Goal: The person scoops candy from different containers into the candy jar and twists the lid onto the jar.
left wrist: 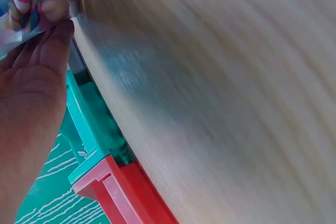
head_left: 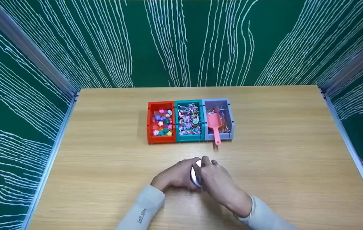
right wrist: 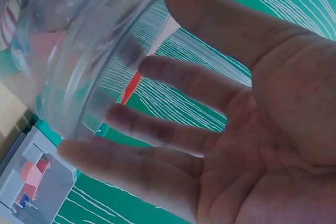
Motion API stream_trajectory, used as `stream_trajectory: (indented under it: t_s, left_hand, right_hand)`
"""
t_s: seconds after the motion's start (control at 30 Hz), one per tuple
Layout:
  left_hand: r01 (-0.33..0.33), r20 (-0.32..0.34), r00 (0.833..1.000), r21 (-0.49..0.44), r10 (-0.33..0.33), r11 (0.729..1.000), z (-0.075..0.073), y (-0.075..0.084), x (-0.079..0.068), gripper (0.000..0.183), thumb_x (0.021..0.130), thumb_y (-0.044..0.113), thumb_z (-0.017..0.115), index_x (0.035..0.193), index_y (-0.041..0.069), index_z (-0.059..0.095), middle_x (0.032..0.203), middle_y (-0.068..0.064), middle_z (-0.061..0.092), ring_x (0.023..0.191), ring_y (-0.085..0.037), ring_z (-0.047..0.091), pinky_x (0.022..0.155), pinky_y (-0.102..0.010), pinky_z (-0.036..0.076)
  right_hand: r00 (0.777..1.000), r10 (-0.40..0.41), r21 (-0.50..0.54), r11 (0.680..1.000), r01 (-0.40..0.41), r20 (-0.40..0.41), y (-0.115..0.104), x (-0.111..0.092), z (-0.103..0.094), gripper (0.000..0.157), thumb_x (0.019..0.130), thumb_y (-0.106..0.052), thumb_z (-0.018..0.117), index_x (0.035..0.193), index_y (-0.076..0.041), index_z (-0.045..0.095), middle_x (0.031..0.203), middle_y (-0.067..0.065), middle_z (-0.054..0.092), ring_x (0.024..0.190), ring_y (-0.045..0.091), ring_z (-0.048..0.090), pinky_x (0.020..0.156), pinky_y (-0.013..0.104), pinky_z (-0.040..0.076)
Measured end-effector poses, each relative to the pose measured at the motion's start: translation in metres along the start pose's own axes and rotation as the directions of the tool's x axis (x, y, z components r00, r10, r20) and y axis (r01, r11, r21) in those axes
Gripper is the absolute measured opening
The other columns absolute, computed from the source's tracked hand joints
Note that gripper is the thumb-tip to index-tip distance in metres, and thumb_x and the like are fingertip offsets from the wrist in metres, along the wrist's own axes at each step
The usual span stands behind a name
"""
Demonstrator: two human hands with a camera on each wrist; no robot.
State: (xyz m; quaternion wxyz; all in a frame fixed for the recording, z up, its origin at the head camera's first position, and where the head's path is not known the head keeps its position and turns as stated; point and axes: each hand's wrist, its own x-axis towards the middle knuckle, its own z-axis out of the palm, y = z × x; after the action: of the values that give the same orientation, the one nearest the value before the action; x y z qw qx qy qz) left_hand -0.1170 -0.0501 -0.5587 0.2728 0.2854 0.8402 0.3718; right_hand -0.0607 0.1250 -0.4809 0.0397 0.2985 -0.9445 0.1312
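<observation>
A clear jar (right wrist: 68,72) with colourful candies inside is between my two hands. In the head view the jar's round, shiny top (head_left: 194,176) shows between the fingers. My left hand (head_left: 179,174) grips the jar's side; in the left wrist view its fingers (left wrist: 52,51) lie against the wall. My right hand (head_left: 219,184) is at the top end, thumb on one side of the rim and fingers (right wrist: 136,177) spread round the other. Whether a lid is on the jar I cannot tell.
Beyond the hands stand three joined bins: a red bin (head_left: 161,139) with flower-shaped pieces, a teal bin (head_left: 190,138) with swirled candies, and a grey-lilac bin (head_left: 229,127) with lollipops. A pink scoop (head_left: 215,123) lies in the last, handle over its front edge. Green walls surround the wooden table (head_left: 104,153).
</observation>
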Motion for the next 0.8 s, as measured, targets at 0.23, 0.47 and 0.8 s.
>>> stream_trajectory:
  t_s: [0.23, 0.47, 0.8]
  left_hand:
    - [0.048, 0.009, 0.999, 0.006, -0.048, 0.999, 0.001, -0.001, -0.001, 0.078, 0.074, 0.034, 0.094, 0.141, 0.021, 0.055, 0.122, 0.008, 0.067, 0.11, -0.011, 0.061, 0.106, -0.031, 0.049]
    - [0.035, 0.003, 0.999, 0.001, -0.035, 0.999, 0.001, -0.002, -0.001, 0.075, 0.072, 0.03, 0.094, 0.136, 0.022, 0.057, 0.116, 0.012, 0.066, 0.105, -0.011, 0.06, 0.103, -0.031, 0.05]
    - [0.022, 0.006, 1.0, 0.042, -0.022, 0.999, 0.003, -0.004, -0.001, 0.084, 0.074, 0.032, 0.095, 0.145, 0.019, 0.052, 0.128, 0.005, 0.067, 0.113, -0.011, 0.061, 0.107, -0.03, 0.049]
  right_hand:
    - [0.998, 0.052, -0.003, 0.999, -0.053, -0.016, -0.003, -0.001, 0.001, 0.051, 0.057, 0.001, 0.094, 0.105, 0.0, 0.074, 0.091, 0.019, 0.06, 0.065, 0.034, 0.061, 0.052, 0.046, 0.057]
    - [0.994, 0.1, 0.017, 0.995, -0.101, 0.036, -0.005, 0.001, -0.001, 0.055, 0.06, -0.003, 0.098, 0.111, 0.002, 0.076, 0.094, 0.02, 0.062, 0.067, 0.034, 0.062, 0.055, 0.046, 0.059]
    - [0.991, 0.066, 0.039, 0.997, -0.071, 0.114, 0.007, -0.008, -0.003, 0.069, 0.073, -0.029, 0.098, 0.132, -0.005, 0.069, 0.115, 0.017, 0.061, 0.091, 0.035, 0.066, 0.056, 0.047, 0.06]
